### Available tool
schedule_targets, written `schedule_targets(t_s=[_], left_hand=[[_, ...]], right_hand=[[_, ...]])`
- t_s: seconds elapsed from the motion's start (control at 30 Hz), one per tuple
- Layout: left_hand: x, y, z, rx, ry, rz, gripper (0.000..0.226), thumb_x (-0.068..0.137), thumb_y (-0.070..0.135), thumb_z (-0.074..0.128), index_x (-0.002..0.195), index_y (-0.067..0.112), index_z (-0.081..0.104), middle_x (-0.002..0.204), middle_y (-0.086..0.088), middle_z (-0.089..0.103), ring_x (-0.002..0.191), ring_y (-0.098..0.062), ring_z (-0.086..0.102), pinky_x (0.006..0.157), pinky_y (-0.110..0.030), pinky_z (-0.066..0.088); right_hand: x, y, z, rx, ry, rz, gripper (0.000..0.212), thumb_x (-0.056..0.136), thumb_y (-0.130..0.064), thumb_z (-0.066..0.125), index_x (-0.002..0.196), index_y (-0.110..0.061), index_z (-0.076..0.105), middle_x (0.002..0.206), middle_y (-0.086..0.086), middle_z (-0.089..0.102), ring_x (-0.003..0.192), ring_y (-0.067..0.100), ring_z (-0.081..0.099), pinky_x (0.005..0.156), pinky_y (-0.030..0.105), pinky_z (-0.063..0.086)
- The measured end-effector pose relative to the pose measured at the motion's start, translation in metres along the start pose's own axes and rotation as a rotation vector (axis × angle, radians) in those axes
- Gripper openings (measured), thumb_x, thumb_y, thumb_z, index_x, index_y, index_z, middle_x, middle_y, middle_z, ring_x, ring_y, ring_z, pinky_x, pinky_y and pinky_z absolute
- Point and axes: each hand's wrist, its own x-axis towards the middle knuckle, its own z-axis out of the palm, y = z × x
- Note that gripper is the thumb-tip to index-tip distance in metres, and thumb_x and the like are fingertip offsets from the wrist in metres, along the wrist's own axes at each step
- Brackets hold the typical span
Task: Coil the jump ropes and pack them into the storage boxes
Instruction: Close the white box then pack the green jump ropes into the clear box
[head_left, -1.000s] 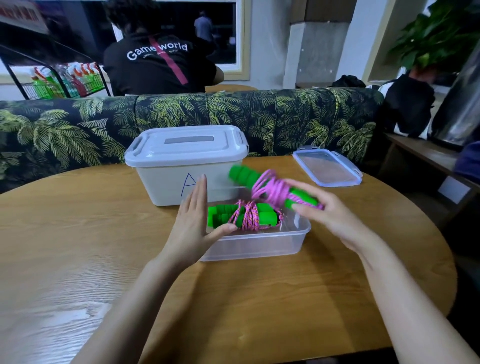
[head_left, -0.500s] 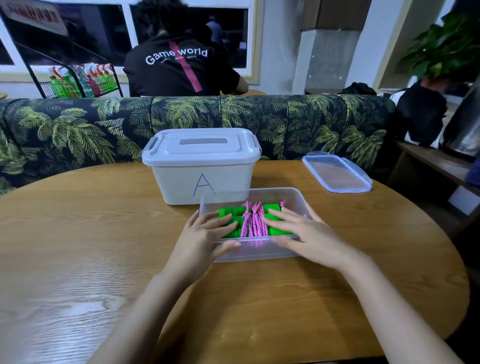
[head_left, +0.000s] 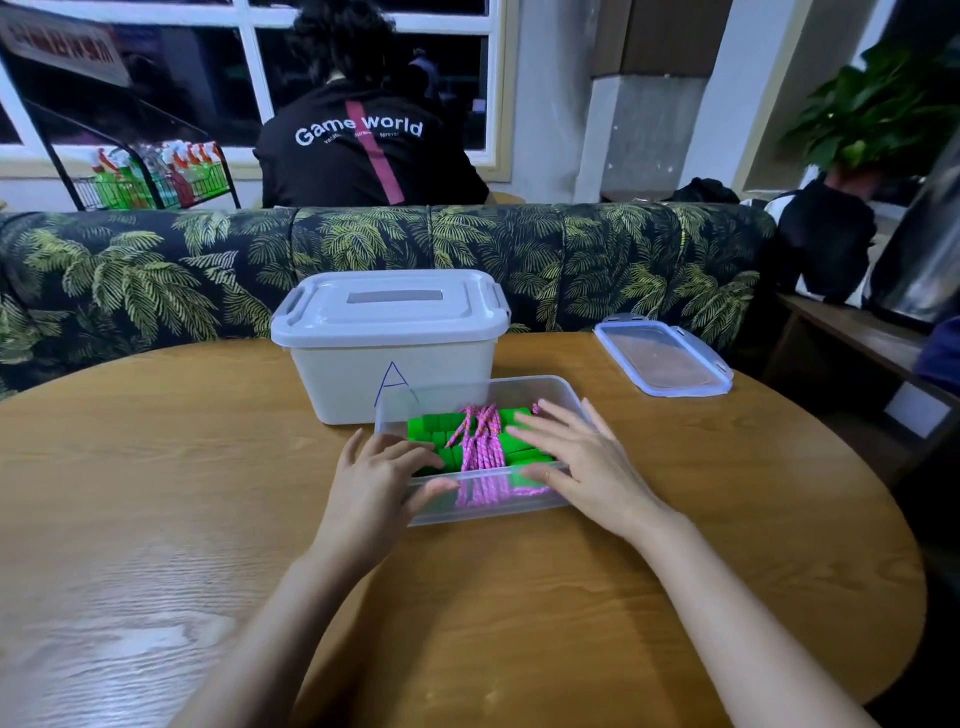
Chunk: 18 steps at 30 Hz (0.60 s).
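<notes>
Jump ropes (head_left: 480, 447): coiled, green handles bundled with pink cord wound round the middle; lying inside the clear box, under the fingertips of both hands; the cord shows in the gap between the two sets of fingers
Left hand (head_left: 382, 480): at the near left corner of the clear box; fingers (head_left: 410, 453) loosely bent and close together, reaching over the near rim with their tips on the left ends of the green handles; thumb stretched along the outside of the front wall; holding nothing
White box (head_left: 389, 379): beyond the left fingertips; lid on, a blue letter A on its front; touching the clear box or just behind it, I cannot tell which
Clear box (head_left: 563, 387): open-topped; on the table between the hands and the white box
Right hand (head_left: 587, 467): fingers (head_left: 543, 427) straight and spread wide, laid flat over the right ends of the handles; thumb on the near rim; holding nothing
Clear lid (head_left: 665, 361): flat on the table; well beyond the right fingertips and to their right; apart from both boxes
Table (head_left: 156, 519): round, wood-grained; carrying both boxes and the lid
</notes>
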Motion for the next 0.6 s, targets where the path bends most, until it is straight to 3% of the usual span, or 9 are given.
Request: schedule_targets(t_s=[0.1,0.2,0.33,0.47,0.53,0.6], left_hand=[[0.007,0.0,0.0,0.0,-0.015,-0.01,0.063,0.088,0.079,0.031,0.095,0.032,0.073,0.11,0.014,0.071,0.111,-0.017,0.058,0.099,-0.06,0.039],[0.014,0.006,-0.005,-0.069,-0.027,-0.075,0.07,0.084,0.086,0.022,0.1,0.039,0.071,0.121,0.017,0.065,0.124,-0.012,0.049,0.109,-0.059,0.026],[0.032,0.019,-0.008,-0.075,-0.063,-0.141,0.085,0.081,0.086,0.003,0.126,0.042,0.06,0.137,0.017,0.055,0.134,-0.009,0.038,0.118,-0.054,0.009],[0.046,0.02,-0.001,0.02,-0.149,-0.167,0.082,0.082,0.082,0.002,0.139,0.046,0.048,0.147,0.015,0.047,0.14,-0.01,0.031,0.119,-0.052,0.005],[0.047,0.019,0.002,0.05,-0.177,-0.169,0.084,0.081,0.083,-0.001,0.141,0.046,0.045,0.149,0.015,0.045,0.141,-0.011,0.03,0.119,-0.052,0.005],[0.046,0.018,0.001,0.062,-0.183,-0.162,0.088,0.08,0.084,-0.004,0.141,0.045,0.046,0.148,0.014,0.046,0.141,-0.013,0.031,0.119,-0.053,0.006]], right_hand=[[0.008,0.015,-0.003,0.267,0.272,0.142,0.056,0.098,-0.061,0.031,0.14,-0.029,0.048,0.149,-0.015,0.039,0.144,0.006,0.024,0.122,0.033,0.006],[0.008,0.052,-0.011,0.187,0.407,0.381,0.043,0.105,-0.035,0.036,0.142,-0.017,0.05,0.151,-0.003,0.044,0.144,0.016,0.031,0.12,0.034,0.02],[0.012,0.11,-0.018,-0.06,0.145,0.698,0.059,0.105,-0.045,0.032,0.155,-0.015,0.027,0.163,0.001,0.022,0.152,0.022,0.007,0.121,0.045,0.018],[0.028,0.146,-0.016,-0.169,-0.08,0.814,0.071,0.103,-0.052,0.026,0.158,-0.015,0.0,0.166,0.003,-0.006,0.151,0.028,-0.013,0.121,0.054,0.001],[0.034,0.159,-0.015,-0.193,-0.108,0.828,0.073,0.102,-0.054,0.025,0.158,-0.015,-0.001,0.166,0.005,-0.003,0.151,0.028,-0.012,0.121,0.054,-0.003],[0.037,0.166,-0.013,-0.224,-0.111,0.852,0.075,0.101,-0.057,0.031,0.158,-0.012,0.01,0.164,0.007,0.014,0.152,0.028,0.002,0.12,0.052,0.0]])
